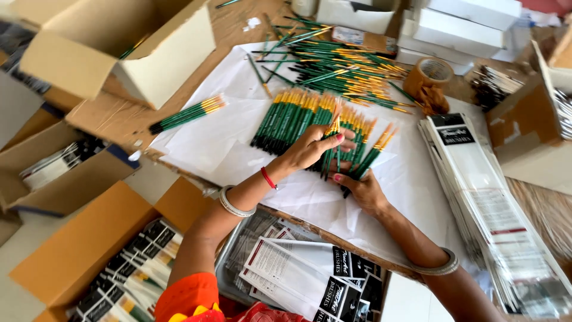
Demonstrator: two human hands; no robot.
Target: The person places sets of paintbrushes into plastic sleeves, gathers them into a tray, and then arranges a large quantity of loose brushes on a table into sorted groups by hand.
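Observation:
My left hand [311,147] and my right hand [364,189] meet over a white paper sheet [205,140] on the table. Together they grip a small bunch of green-handled brushes [357,160] with yellow-orange ends, fanned out between the fingers. The left hand pinches the bunch from above and the right hand supports its lower tips. Just behind my hands lies a neat row of the same brushes [292,116]. Farther back is a loose heap of brushes [339,65]. A separate small bundle [187,113] lies at the sheet's left edge.
A stack of long clear printed sleeves [488,203] lies to the right, with more sleeves [298,277] in my lap. Open cardboard boxes [113,48] stand at left, another box of packed sleeves [128,277] at lower left. A tape roll [428,73] and white boxes [459,27] sit at the back.

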